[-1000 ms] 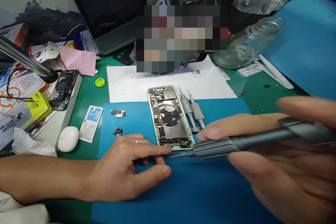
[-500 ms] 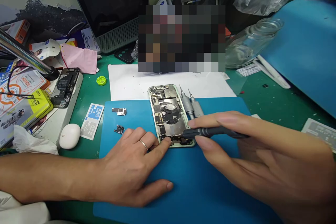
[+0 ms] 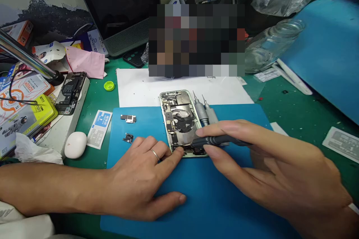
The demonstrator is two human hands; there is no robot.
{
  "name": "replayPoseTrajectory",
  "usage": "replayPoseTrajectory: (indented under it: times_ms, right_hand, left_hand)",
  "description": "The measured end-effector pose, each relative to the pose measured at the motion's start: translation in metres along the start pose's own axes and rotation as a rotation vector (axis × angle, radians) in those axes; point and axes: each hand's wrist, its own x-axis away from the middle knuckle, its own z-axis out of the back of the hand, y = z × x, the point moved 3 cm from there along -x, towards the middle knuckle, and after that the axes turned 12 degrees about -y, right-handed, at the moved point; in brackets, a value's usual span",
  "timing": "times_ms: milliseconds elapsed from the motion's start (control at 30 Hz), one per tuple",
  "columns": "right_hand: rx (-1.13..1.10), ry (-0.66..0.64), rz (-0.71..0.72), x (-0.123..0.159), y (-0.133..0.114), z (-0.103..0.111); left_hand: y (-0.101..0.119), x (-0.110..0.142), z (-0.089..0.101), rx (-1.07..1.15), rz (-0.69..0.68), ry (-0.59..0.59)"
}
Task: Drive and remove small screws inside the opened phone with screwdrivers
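An opened phone (image 3: 185, 117) with a pale green frame lies on the blue mat (image 3: 202, 198), its inner boards showing. My left hand (image 3: 146, 177), wearing a ring, rests on the mat with the thumb spread. Its index fingertip presses on the phone's lower end and nothing is held. Between thumb and index finger, my right hand (image 3: 269, 171) is closed on a slim black tool (image 3: 211, 141) with a ridged neck. The tool's end is over the lower part of the phone; its exact kind I cannot make out. Two grey screwdrivers (image 3: 204, 110) lie against the phone's right side.
Two small circuit boards (image 3: 128, 118) lie on the mat's left. A white earbud case (image 3: 75, 145), a printed card (image 3: 99, 129) and a green cap (image 3: 109, 86) are further left. White paper (image 3: 134, 89) lies behind; a glass jar (image 3: 269, 48) and white tweezers (image 3: 294, 78) are back right.
My right hand has shifted slightly left with the black tool, bringing it further over the phone's lower end. My left index finger stays on the phone.
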Motion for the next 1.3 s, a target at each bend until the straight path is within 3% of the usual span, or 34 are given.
replayPoseTrajectory:
  times_ms: [333, 767, 1067, 1300]
  right_hand:
    - [-0.025, -0.004, 0.021, -0.0034, -0.0018, -0.0002]
    - [-0.026, -0.070, 0.149, -0.0001, -0.0041, -0.0015]
    - [0.016, -0.044, 0.213, 0.0014, -0.0044, -0.0001]
    - [-0.040, -0.036, 0.167, 0.0012, -0.0027, -0.0030]
  left_hand:
    - [-0.0013, -0.0002, 0.0016, 0.006, 0.006, -0.005]
    - [-0.0012, -0.0017, 0.0015, 0.006, -0.001, 0.002]
    - [0.0000, -0.0013, 0.0013, 0.000, 0.003, -0.003]
    - [-0.0003, -0.0005, 0.0005, 0.006, 0.001, 0.000]
